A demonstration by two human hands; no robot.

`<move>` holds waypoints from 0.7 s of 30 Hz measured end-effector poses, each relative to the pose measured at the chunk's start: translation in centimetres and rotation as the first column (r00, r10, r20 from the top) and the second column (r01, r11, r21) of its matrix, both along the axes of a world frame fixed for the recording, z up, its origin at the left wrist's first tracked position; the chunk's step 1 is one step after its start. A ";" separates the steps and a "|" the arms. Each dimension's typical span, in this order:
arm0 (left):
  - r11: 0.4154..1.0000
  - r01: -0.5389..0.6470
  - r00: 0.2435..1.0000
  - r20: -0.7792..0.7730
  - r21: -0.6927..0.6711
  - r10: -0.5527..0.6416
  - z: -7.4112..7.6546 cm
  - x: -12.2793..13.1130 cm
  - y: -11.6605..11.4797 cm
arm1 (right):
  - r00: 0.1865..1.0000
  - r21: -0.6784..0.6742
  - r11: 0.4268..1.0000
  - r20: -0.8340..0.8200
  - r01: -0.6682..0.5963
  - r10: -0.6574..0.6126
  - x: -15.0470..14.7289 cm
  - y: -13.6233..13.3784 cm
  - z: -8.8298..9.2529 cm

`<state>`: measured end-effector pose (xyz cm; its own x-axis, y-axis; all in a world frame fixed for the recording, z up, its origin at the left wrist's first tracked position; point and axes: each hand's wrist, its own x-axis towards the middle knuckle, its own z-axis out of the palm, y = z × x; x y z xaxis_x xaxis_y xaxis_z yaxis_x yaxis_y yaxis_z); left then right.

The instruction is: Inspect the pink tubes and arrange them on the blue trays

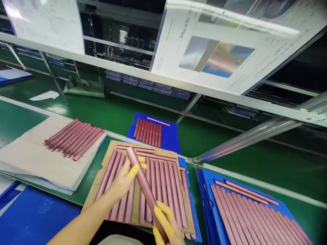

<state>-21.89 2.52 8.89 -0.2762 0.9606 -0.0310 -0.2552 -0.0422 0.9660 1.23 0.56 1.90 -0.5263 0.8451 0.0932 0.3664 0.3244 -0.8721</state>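
Note:
A long pink metal-looking bar [145, 189] slants across the middle of the view, held in both my hands. My left hand [125, 178] grips it near its upper end, with yellow finger cots on the fingertips. My right hand [167, 223], in yellow cots too, is wrapped around its lower end. Under the bar lies a brown cardboard sheet [136, 204], bearing a row of similar pink bars [167, 183] with a gap in the row. Two more bars lie crosswise along its far edge. A blue sheet shows beneath the cardboard on the right.
Slim pink parts [74, 139] lie on white paper [22, 149] at left. Behind the cardboard, a blue sheet [170, 132] carries shorter red-pink bars. Stacked blue trays [208, 180] with more bars stand at right. A metal frame [127, 68] holding printed sheets crosses above.

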 end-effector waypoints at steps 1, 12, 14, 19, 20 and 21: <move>0.998 -0.032 0.997 -0.077 -0.046 0.029 -1.5 -0.9 0.5 | 1.000 0.027 0.999 0.020 0.024 -0.024 -0.5 -0.4 -1.0; 0.821 -0.484 0.858 -0.350 -0.302 0.377 -14.7 -11.5 -4.1 | 0.864 0.229 0.944 0.395 0.236 -0.311 -6.7 -1.9 -13.2; 0.817 -0.495 0.839 -0.407 -0.296 0.361 -16.1 -12.2 -4.5 | 0.841 0.311 0.923 0.414 0.228 -0.348 -7.5 -1.9 -13.8; 0.828 -0.485 0.812 -0.496 -0.281 0.307 -18.2 -13.4 -4.9 | 0.806 0.536 0.838 0.447 0.106 -0.388 -8.7 -1.3 -12.5; 0.831 -0.482 0.807 -0.510 -0.278 0.297 -18.4 -13.6 -4.8 | 0.795 0.558 0.824 0.456 0.093 -0.399 -8.9 -1.1 -12.1; 0.833 -0.480 0.802 -0.523 -0.276 0.289 -18.6 -13.8 -4.8 | 0.787 0.570 0.817 0.465 0.085 -0.406 -9.1 -0.9 -11.8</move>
